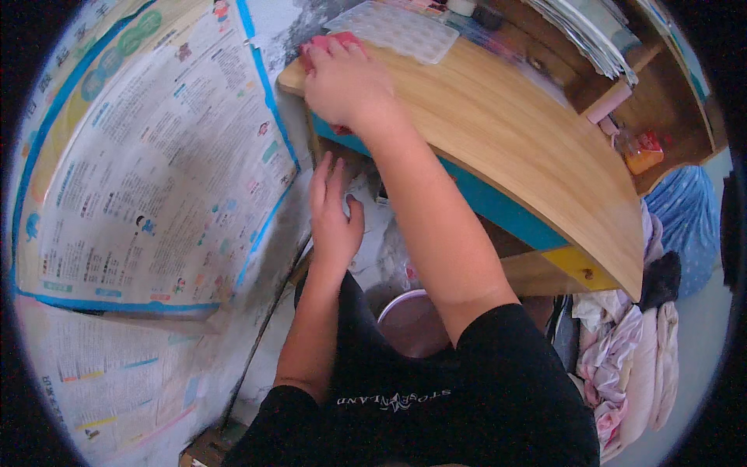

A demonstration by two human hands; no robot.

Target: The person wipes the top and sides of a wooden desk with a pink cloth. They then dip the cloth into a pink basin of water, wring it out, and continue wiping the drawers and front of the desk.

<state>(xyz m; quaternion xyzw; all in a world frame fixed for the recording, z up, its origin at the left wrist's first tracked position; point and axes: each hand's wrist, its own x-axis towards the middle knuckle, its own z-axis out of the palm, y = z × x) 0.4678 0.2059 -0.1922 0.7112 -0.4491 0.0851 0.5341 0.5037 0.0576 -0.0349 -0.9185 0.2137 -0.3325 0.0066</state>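
Black short-sleeved shirt (498, 389) (pale chest print (395, 400)), seemingly dark trousers (352, 311)

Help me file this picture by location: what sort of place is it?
Probably a study corner in a home: there's a wooden desk, a printed chart on the wall, and heaped fabrics nearby.

Lt-brown flat wood-grain desktop (498, 132): smooth surf., slight sheen. Red crumpled cloth (305, 57): matt fabric. Clear dimpled rect. tray (401, 33): glossy plastic, bumpy. Lg. white printed poster (156, 171): paper-like, smooth.
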